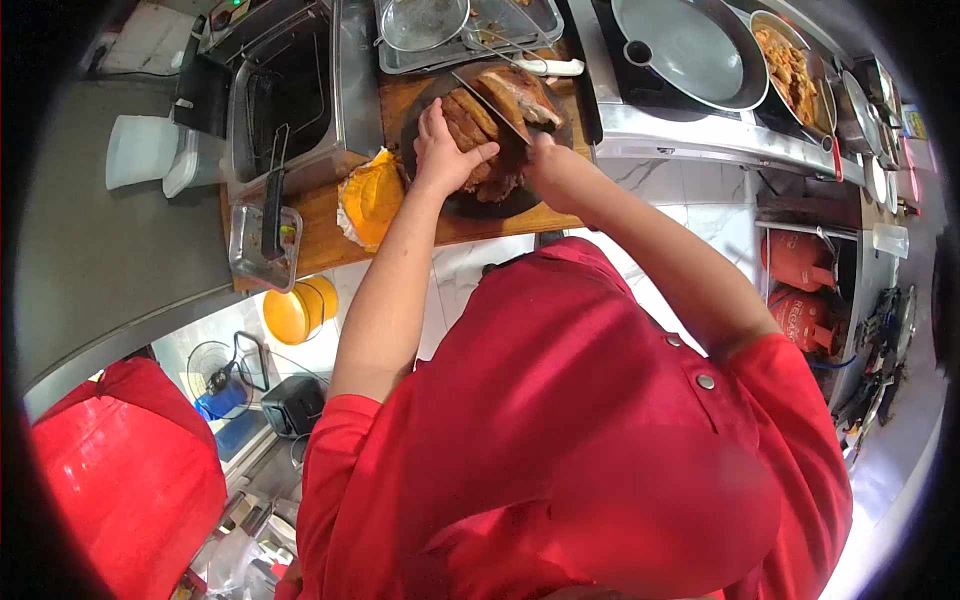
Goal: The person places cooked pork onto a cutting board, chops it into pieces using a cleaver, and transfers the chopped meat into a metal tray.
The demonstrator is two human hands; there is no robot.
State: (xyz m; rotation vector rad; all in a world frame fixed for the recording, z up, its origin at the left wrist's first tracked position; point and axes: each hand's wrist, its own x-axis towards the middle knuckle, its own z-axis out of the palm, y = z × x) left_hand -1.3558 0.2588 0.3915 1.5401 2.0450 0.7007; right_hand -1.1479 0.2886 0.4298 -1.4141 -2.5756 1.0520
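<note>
A browned slab of roasted meat (pixel 468 118) lies on a round dark chopping board (pixel 490 208). My left hand (pixel 445 155) grips the near left part of it, thumb stretched toward the blade. My right hand (pixel 552 170) is closed around the handle of a knife (pixel 490 105). The knife's blade slants across the meat, between the left part and a paler cut piece (pixel 530 92) at the right. Most of the handle is hidden in my fist. Beside the board, to the left, lies a crumpled yellow cloth (pixel 370 198).
A white-handled utensil (pixel 550 67) lies behind the board, near a metal tray (pixel 540 25) and a strainer (pixel 425 22). A fryer (pixel 285 100) stands left, a large wok (pixel 690 50) and a pan of food (pixel 790 75) right. Below is a yellow bucket (pixel 300 310).
</note>
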